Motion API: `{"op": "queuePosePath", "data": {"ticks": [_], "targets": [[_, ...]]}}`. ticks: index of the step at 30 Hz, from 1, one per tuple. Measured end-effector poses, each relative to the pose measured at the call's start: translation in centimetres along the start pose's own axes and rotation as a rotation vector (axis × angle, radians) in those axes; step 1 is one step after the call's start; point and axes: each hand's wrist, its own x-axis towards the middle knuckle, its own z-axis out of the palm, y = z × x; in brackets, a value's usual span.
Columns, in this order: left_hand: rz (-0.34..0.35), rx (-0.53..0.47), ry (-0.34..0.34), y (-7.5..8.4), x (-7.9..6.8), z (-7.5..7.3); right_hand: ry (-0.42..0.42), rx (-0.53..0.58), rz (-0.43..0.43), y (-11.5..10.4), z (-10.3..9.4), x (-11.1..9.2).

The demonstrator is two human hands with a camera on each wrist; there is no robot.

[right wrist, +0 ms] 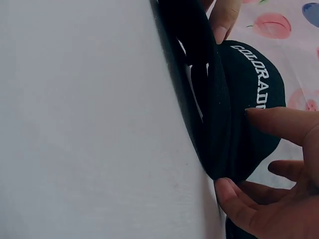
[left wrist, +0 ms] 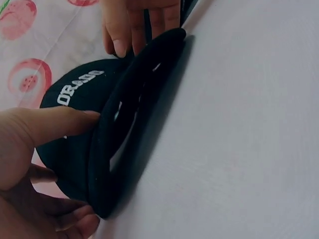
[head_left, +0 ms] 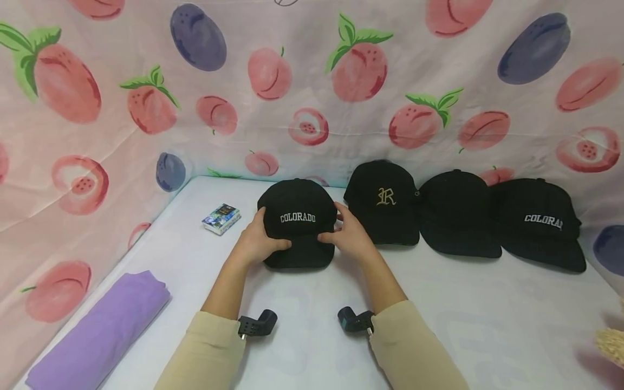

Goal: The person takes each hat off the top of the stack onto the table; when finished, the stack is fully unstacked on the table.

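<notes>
A black baseball cap [head_left: 298,197] with white "COLORADO" lettering sits on the white table, its brim toward me. My left hand [head_left: 255,238] grips its left side, thumb on the front by the brim and fingers round the side. On the other side my right hand [head_left: 350,233] holds it the same way. In the left wrist view, the cap's brim [left wrist: 102,164] arches over the tabletop, with the left thumb pressing just above it. The right wrist view shows the right thumb near the lettering and a fingertip [right wrist: 227,189] at the brim's corner.
Right of the held cap stand a black cap with a gold "R" [head_left: 385,196], a plain black cap [head_left: 455,211] and another "COLORADO" cap [head_left: 538,222]. A small patterned box [head_left: 221,219] lies at left, a folded purple cloth [head_left: 102,330] nearer. Fruit-print fabric [head_left: 312,70] hangs behind.
</notes>
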Motion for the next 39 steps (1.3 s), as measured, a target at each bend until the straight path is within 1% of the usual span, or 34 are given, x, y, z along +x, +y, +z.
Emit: {"op": "queuePosePath", "data": {"ticks": [4,7,15,18,22,31,36,39], "targets": [[0.016,-0.028,-0.004,-0.3,0.2,0.0,0.009,-0.029,0.031,0.0,0.1,0.2],[0.030,-0.052,-0.001,-0.4,0.3,0.1,0.007,-0.024,0.041,-0.1,0.1,0.3],[0.044,-0.090,0.013,0.0,0.3,0.4,0.021,-0.001,0.047,-0.2,0.1,0.1],[0.046,-0.085,0.018,0.0,0.4,0.5,0.025,0.000,0.044,-0.3,0.2,-0.1],[0.053,-0.058,0.012,-0.1,0.4,0.6,0.032,-0.026,0.034,-0.3,0.3,-0.3],[0.112,-0.024,-0.012,0.2,0.1,0.3,0.054,-0.080,0.017,-0.8,0.4,-0.7],[0.143,0.001,-0.016,0.3,0.3,0.3,0.055,-0.090,0.030,-0.9,0.2,-0.8],[0.151,0.018,-0.016,0.4,0.4,0.1,0.060,-0.093,0.025,-1.0,0.3,-0.9]]}}
